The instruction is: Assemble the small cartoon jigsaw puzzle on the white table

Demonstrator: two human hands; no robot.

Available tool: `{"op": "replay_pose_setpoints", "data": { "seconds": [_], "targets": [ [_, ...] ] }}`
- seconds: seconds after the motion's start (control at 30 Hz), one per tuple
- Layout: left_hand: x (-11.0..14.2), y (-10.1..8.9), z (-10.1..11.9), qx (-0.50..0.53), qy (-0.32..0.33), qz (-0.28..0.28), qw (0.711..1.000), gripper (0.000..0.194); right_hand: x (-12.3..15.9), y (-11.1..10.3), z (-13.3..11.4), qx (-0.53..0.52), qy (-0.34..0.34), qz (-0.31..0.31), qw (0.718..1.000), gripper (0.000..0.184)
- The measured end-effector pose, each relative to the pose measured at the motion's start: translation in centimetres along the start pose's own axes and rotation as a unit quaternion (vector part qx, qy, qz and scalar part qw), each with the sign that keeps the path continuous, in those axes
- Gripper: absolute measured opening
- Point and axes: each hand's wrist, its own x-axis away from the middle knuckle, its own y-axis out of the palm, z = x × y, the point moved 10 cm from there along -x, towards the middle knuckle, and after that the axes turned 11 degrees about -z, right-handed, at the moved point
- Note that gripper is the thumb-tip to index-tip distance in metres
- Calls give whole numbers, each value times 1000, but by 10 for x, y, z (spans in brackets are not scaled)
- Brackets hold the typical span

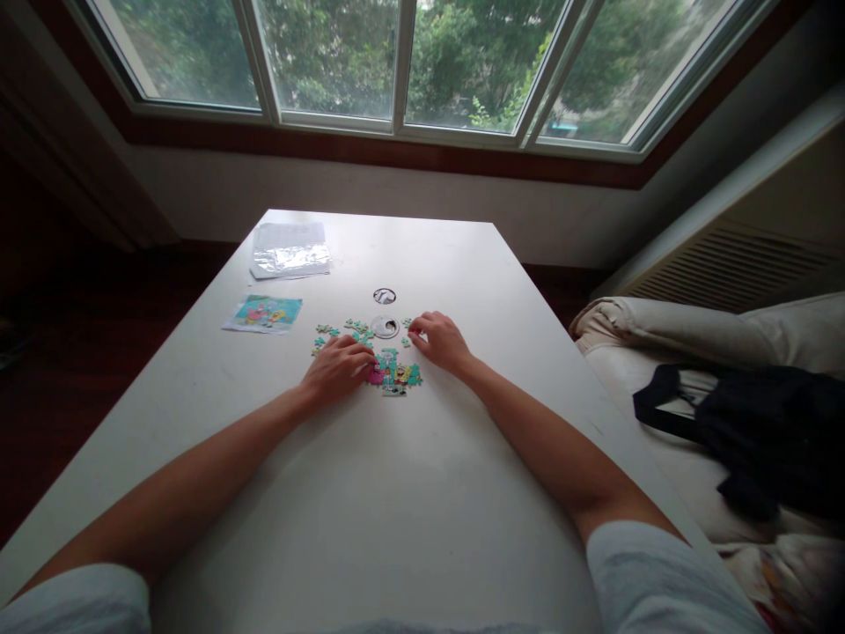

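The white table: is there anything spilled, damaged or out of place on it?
Nothing stands out; I see no spill or damage. Loose pieces lie scattered near the partly joined puzzle, which seems ordinary.

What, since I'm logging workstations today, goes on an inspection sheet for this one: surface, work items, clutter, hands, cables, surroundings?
Surface: white table.
Work items: joined puzzle section; loose pieces mostly beyond it; printed picture to the left.
Clutter: clear plastic sleeve, far left; round disc, nature unclear.
Hands: left hand at the section's left edge; right hand beside loose pieces; grasps unclear.
Cables: nothing seen.
Surroundings: window ahead; dark cloth item on pale seat, right.
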Motion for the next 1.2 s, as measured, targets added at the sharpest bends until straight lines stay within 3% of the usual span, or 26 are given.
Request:
{"op": "replay_pose_setpoints", "data": {
  "seconds": [0.1,0.23,0.5,0.67,1.2],
  "targets": [
    [1,0,3,-17,9,-8,1000,22,1,-12,37,57,98,8,994,15],
    [1,0,7,-26,13,-13,999,25,0,-7,54,69,117,-41,990,15],
    [2,6,15,-26,44,-28,998,30,1,-6,59,78,129,-58,987,17],
    [2,7,15,-30,48,-32,998,31,0,-4,64,77,135,-101,983,18],
    [0,6,11,-34,8,-42,998,35,1,-7,51,113,115,-121,979,19]
  ]
}}
